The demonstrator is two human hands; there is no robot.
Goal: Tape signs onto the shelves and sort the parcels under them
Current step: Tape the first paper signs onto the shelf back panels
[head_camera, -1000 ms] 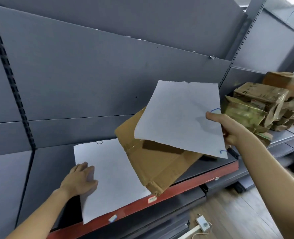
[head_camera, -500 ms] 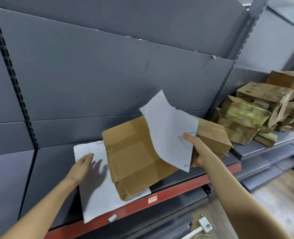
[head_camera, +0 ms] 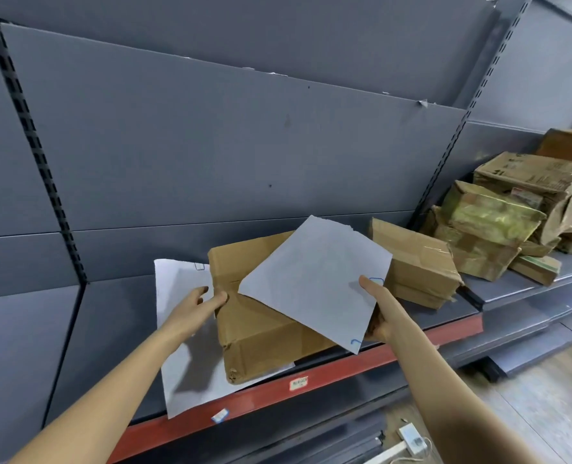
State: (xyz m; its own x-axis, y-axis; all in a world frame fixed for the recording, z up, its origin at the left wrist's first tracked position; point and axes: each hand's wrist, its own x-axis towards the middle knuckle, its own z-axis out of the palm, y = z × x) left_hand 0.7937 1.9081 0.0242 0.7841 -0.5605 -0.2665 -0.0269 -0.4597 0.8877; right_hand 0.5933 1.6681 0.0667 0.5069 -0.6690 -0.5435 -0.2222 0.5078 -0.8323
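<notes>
Lowest in the frame, both forearms are stretched up toward the shelf [head_camera: 261,396]. The loose sheet [head_camera: 314,286] is pinched at its right edge by the right hand [head_camera: 376,313], thumb on top and fingers hidden beneath, and is held tilted over the cardboard parcel [head_camera: 264,333]. The left hand [head_camera: 197,303] is placed at the parcel's left edge, fingers stretched, thumb touching cardboard. The parcel lies immediately right of those fingertips, on a second sheet [head_camera: 180,356] spread flat; its long axis cannot be told. More parcels [head_camera: 492,226] are stacked at centre right.
</notes>
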